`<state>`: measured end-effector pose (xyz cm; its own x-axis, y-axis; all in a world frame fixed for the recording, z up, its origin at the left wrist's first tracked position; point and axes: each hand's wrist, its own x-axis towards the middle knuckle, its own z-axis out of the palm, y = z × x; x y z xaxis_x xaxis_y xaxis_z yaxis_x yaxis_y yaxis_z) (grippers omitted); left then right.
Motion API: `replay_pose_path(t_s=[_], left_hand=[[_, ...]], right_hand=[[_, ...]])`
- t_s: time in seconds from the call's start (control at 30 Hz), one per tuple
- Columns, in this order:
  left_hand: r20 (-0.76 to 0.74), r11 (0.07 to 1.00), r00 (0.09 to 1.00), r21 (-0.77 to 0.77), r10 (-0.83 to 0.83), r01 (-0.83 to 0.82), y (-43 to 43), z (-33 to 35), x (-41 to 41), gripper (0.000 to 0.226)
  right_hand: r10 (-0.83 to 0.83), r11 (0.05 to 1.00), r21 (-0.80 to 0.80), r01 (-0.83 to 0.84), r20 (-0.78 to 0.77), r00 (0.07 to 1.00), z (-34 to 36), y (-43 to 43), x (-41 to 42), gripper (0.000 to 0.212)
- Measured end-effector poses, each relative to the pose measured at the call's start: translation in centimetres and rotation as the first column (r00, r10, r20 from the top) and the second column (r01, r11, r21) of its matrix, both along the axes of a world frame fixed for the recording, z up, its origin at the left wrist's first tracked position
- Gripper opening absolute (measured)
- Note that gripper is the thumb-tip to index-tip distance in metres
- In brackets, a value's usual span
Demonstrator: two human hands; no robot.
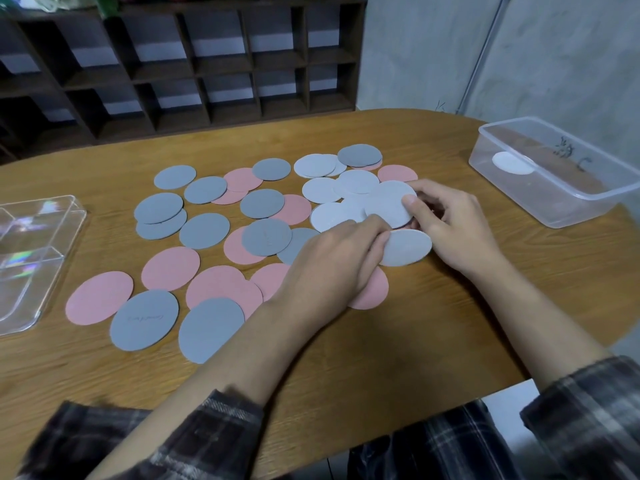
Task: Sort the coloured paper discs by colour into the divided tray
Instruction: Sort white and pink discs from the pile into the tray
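Right hand grip: thumb pinching a pale disc at its rim. Left hand touches a second disc, hold unclear. Light, floppy paper, probably best lifted by the edge.

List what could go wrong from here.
1. The right hand pinches a white disc lying among overlapping white neighbours; a second one may lift or slide with it.
2. The left hand sits over a pink disc and could drag it.
3. The divided tray is far left, across the grey discs and pink discs; a forearm reaching there may scatter them.
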<state>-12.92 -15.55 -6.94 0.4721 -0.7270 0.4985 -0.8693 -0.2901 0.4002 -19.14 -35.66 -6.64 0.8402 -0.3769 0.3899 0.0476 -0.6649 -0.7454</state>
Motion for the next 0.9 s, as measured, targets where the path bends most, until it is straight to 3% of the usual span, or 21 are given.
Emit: replay_pose_path(t_s=[0.17, 0.37, 0.57, 0.9], left_hand=[[-0.22, 0.974, 0.973, -0.2, 0.065, -0.11, 0.2, 0.3, 0.3, 0.005], [-0.406, 0.914, 0.898, -0.277, 0.17, -0.298, 0.5, 0.7, 1.4, 0.006], [-0.451, 0.88, 0.858, -0.269, 0.245, -0.393, 0.5, 1.0, 1.7, 0.005], [-0.476, 0.896, 0.853, -0.254, 0.213, -0.365, 0.4, 0.2, 2.0, 0.017]], right_hand=[[0.048, 0.999, 0.018, -0.048, -0.003, 0.999, -0.1, 0.0, 0.1, 0.031], [0.122, 0.984, 0.127, -0.121, 0.006, 0.993, 0.0, 0.5, 0.0, 0.035], [0.175, 0.976, 0.138, -0.169, -0.033, 0.984, 0.0, 0.8, 0.1, 0.033], [0.2, 0.971, 0.139, -0.193, -0.037, 0.979, 0.0, 1.5, 0.0, 0.033]])
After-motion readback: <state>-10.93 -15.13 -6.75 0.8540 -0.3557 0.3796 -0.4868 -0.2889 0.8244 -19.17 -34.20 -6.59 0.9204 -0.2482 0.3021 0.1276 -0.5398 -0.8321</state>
